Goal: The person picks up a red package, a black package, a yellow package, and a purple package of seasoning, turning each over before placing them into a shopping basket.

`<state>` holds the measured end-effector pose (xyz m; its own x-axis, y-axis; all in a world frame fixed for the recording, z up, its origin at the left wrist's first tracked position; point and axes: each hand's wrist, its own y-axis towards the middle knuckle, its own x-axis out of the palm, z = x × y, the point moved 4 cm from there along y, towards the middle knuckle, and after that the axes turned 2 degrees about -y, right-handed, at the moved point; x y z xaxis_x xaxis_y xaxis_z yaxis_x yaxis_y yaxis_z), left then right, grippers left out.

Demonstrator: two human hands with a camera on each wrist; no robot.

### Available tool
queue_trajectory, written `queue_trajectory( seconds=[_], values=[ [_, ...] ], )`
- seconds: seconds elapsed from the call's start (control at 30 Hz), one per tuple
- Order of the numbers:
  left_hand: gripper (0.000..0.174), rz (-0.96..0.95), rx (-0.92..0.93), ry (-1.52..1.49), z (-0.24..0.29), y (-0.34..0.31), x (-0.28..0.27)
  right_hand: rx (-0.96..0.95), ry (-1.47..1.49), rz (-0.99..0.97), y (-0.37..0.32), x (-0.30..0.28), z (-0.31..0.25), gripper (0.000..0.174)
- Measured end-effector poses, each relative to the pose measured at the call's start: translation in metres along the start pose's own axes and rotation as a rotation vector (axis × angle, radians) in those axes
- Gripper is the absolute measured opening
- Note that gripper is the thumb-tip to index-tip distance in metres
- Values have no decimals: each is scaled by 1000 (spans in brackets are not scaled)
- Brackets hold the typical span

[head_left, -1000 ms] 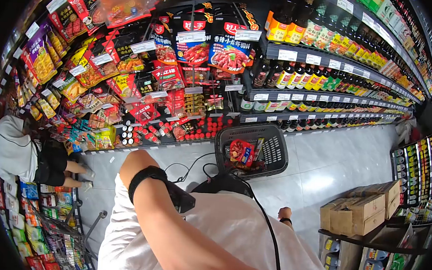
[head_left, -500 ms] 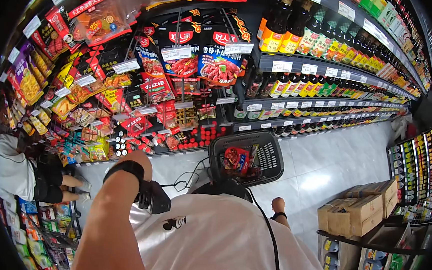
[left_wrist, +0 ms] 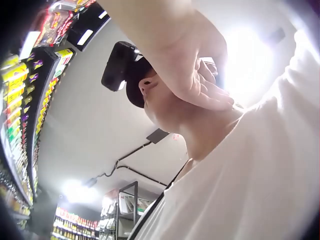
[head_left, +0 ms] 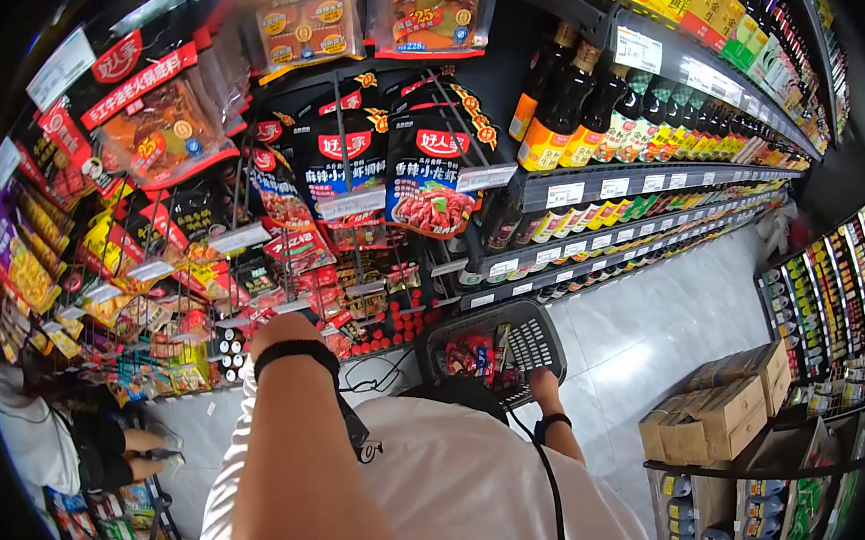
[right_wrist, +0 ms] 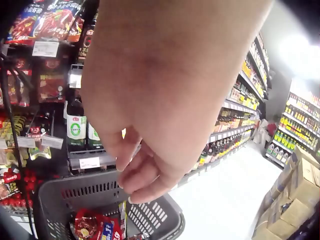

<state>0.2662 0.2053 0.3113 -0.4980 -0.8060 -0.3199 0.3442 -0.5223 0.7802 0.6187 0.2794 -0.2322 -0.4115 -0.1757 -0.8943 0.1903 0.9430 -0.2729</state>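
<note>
Hands well apart. Right hand (right_wrist: 155,125) hangs over the dark basket (right_wrist: 57,200), fingers loosely bent; basket beside shelves (head_left: 533,192), red packet (right_wrist: 87,225) inside. Left hand (left_wrist: 185,65) raised to neck (left_wrist: 200,130), fingers relaxed.

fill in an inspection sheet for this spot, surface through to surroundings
surface: pale, glossy floor
job's things: dark basket with red packets inside
clutter: cardboard boxes piled on a low shelf
left hand: raised, fingers against the neck
right hand: by the basket, fingers loosely bent, nothing seen in them; contact with the rim unclear
cables: black cable down the white shirt; thinner loops near the basket
surroundings: sauce bottles on shelves, hanging packets, another person at picture left
</note>
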Motion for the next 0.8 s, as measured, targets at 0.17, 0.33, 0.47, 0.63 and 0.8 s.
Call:
queue_trajectory(
  seconds=[0.17, 0.33, 0.47, 0.63, 0.8],
  values=[
    [28, 66, -122, -115, 0, -53, -1, -31, 146, 101, 40, -12, -45, 26],
    [36, 238, -482, 491, -3, -114, -38, -164, 298, 179, 52, -66, -132, 19],
    [37, 903, -976, 482, -39, -226, -81, -282, 485, 226, 74, -87, -183, 16],
    [59, 1481, -1213, 908, -59, -433, -84, -381, 685, 232, 109, -115, -249, 25],
    [62, 1421, -1212, 1358, -36, -559, -111, -323, 643, 267, 142, -143, -297, 61]
  ],
)
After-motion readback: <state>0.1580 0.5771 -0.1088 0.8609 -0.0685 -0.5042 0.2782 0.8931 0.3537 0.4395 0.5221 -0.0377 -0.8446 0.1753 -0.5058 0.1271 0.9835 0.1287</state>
